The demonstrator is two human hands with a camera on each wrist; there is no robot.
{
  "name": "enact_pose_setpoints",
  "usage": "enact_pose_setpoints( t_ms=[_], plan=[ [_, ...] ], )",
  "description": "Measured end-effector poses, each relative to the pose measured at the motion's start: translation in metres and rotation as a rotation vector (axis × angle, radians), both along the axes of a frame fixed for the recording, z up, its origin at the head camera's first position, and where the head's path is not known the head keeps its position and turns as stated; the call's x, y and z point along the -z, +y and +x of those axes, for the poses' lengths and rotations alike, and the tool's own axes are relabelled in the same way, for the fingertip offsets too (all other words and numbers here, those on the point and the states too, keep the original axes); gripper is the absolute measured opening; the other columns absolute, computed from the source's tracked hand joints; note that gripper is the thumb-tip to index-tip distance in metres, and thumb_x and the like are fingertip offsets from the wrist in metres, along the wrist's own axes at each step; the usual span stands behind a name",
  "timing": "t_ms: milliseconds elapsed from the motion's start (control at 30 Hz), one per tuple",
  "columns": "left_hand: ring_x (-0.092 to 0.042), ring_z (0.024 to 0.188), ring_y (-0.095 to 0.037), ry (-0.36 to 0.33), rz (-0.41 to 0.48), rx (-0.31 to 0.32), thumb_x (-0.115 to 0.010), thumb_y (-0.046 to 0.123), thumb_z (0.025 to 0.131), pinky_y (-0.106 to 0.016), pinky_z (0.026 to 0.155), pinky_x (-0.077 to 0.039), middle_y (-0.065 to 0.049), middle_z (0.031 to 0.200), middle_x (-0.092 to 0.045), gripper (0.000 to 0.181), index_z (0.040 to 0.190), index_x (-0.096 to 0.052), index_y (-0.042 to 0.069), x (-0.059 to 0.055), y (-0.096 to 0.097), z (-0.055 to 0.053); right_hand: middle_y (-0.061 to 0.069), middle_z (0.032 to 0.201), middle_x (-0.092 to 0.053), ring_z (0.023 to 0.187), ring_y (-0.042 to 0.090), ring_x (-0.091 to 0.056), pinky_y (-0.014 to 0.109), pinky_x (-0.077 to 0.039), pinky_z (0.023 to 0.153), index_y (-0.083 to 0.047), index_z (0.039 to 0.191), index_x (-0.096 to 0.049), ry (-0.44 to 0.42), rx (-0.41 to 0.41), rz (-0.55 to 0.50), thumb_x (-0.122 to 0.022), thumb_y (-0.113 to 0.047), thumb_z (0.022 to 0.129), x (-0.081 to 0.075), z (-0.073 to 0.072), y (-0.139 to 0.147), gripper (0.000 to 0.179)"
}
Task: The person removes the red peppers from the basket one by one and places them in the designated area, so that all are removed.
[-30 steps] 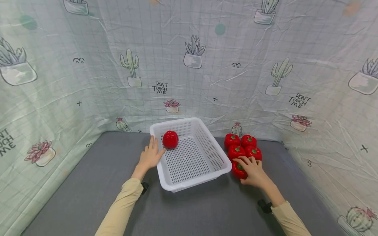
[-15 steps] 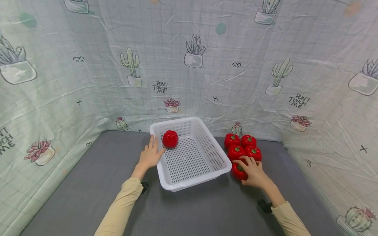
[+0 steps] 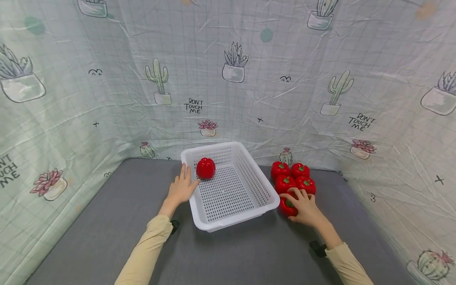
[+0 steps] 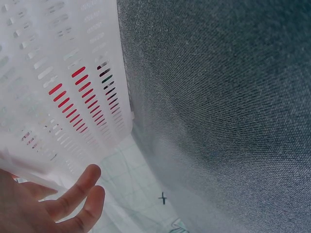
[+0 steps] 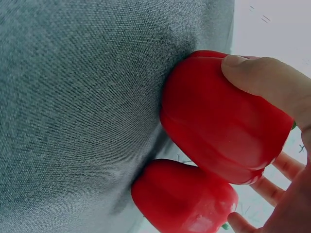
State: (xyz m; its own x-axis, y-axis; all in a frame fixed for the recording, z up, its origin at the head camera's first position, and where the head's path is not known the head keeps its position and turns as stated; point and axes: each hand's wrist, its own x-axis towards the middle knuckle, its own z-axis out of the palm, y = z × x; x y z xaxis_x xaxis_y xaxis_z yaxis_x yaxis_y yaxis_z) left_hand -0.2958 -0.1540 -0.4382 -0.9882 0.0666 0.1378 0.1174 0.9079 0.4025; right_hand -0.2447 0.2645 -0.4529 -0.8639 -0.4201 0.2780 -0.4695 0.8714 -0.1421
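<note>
A white perforated plastic basket (image 3: pixel 231 217) stands mid-table with one red bell pepper (image 3: pixel 206 168) inside, near its far left corner. My left hand (image 3: pixel 181 187) rests along the basket's left rim, fingers fairly straight and thumb spread. Through the slots in the left wrist view, red shows behind the basket wall (image 4: pixel 109 138). My right hand (image 3: pixel 307 208) holds the nearest red bell pepper (image 5: pixel 223 114) of the group, thumb on one side and fingers round the other. That pepper overlaps the cloth; its green stem (image 3: pixel 289 203) points up in the head view.
Several more red bell peppers (image 3: pixel 285 184) sit close together just beyond my right hand, right of the basket. Grey cloth (image 3: pixel 235 257) covers the table. A cactus-print curtain (image 3: pixel 228 99) hangs around the back and both sides.
My right hand and the pepper in it have shifted very slightly left, toward the basket. My left hand and the basket stay where they were.
</note>
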Motion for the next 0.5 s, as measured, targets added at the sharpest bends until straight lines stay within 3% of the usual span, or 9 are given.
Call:
enact_pose_setpoints(
  t_ms=[500],
  plan=[
    [-0.033, 0.120, -0.049, 0.006, 0.011, -0.008, -0.037, 0.041, 0.091, -0.064, 0.090, -0.032, -0.021, 0.149, -0.002, 0.072, 0.141, -0.012, -0.004, 0.000, 0.001, 0.001, 0.009, 0.118, -0.045, 0.110, 0.030, -0.035, 0.055, -0.028, 0.082, -0.024, 0.121, -0.050, 0.048, 0.001, 0.003, -0.083, -0.026, 0.054, -0.011, 0.000, -0.004, 0.076]
  ],
)
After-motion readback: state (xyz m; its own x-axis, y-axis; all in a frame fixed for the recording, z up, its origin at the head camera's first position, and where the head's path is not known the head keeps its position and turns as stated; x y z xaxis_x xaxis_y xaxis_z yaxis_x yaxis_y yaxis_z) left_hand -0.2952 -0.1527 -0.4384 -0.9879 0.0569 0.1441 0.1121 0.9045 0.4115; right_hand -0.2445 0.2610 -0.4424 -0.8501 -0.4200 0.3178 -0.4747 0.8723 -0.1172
